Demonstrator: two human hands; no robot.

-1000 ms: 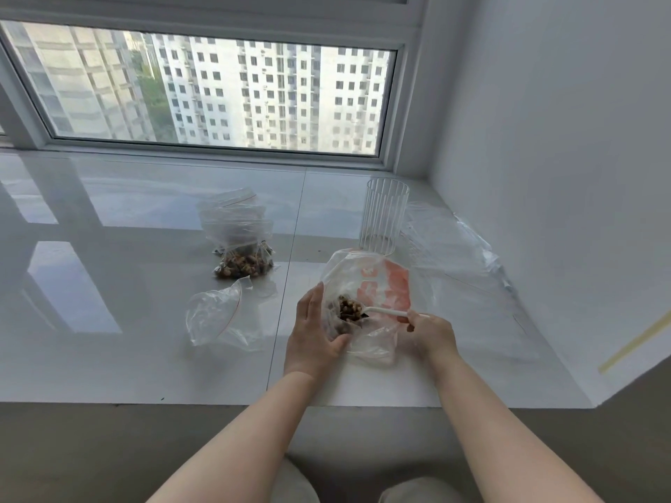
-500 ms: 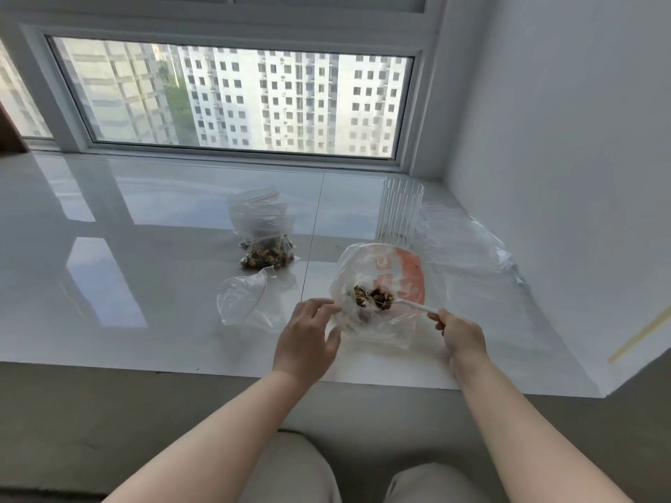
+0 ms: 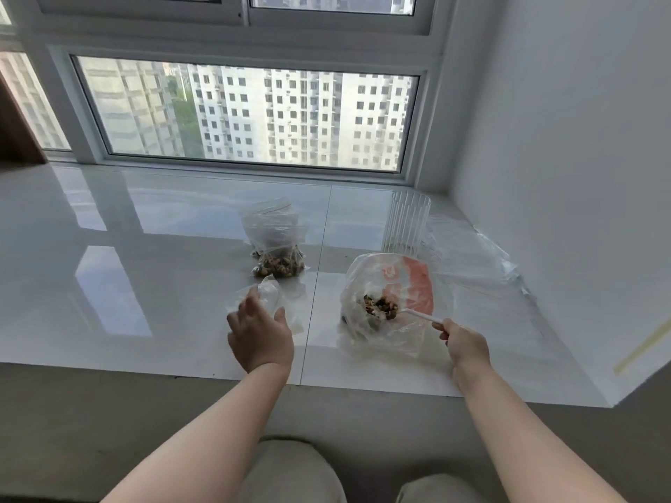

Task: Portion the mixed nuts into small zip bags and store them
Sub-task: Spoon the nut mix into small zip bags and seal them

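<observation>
Left hand [image 3: 259,334] spread open over empty zip bag [image 3: 262,297], perhaps touching it, right hand [image 3: 464,339] pinching spoon [image 3: 421,316] in nut bag [image 3: 388,303]

3 bags [image 3: 276,245], 1 spoon [image 3: 421,315], 1 cup [image 3: 406,225]

The scene is lit brightly by daylight from the window [image 3: 247,110] straight ahead, and pale reflections of the panes are thrown across the glossy white sill [image 3: 109,248] as glare. Soft, weak shadows are cast toward the camera, and the floor below the sill's front edge is left dimmer. Straight lines of the window frame and wall [image 3: 562,139] are bowed near the edges by the wide-angle lens, and fine detail is softened slightly throughout.
</observation>
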